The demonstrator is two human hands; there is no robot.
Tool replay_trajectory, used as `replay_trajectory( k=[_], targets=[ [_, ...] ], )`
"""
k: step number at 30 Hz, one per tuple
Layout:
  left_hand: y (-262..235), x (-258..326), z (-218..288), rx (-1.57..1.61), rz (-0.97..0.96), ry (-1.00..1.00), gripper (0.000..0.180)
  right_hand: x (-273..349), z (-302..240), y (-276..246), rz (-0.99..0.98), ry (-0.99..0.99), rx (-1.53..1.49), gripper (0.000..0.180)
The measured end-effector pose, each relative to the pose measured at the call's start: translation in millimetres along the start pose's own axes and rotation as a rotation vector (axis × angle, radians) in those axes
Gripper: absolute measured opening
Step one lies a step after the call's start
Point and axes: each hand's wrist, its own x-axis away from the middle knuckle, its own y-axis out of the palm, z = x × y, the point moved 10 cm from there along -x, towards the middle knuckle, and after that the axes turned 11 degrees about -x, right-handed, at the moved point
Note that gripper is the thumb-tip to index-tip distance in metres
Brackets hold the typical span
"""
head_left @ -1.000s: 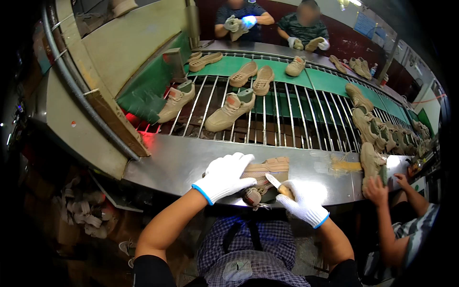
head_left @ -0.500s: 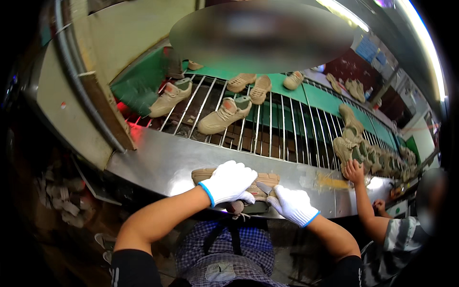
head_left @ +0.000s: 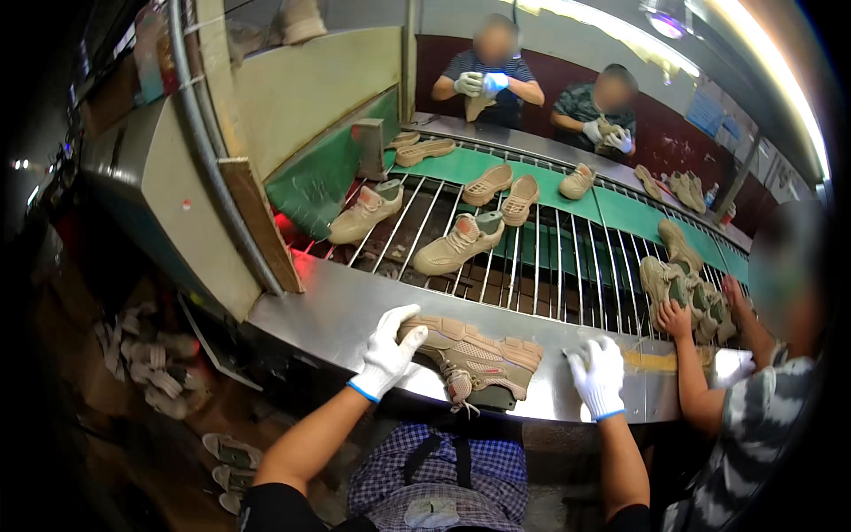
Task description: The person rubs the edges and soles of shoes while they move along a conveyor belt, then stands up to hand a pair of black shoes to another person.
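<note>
The shoe (head_left: pixel 474 355) lies on its side at the bench (head_left: pixel 328 310) edge. Left hand (head_left: pixel 387 352) rests spread on its heel; right hand (head_left: pixel 597 374) is released beside it. A nudge could tip it off.

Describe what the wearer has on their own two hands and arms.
Both the left hand and the right hand wear white knit work gloves with blue-trimmed cuffs at the wrist. The forearms are bare; dark short sleeves show near the picture's lower edge.
</note>
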Motion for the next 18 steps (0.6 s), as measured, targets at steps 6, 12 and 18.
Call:
replay_trajectory(
  k=[6, 12, 18],
  targets=[
    [19, -23, -45, -0.083, 0.022, -0.334, 0.044, -10, -84, 90, -0.332, 0.195, -0.835, 0.043],
    [59, -18, 17, -0.342, -0.465, -0.3, 0.054, 129, -117, 58, -0.707, 0.46, -0.843, 0.049],
    [68, 35, 69, -0.23, -0.596, -0.115, 0.035, 206, -156, 54, -0.77, 0.359, -0.766, 0.046]
  ],
)
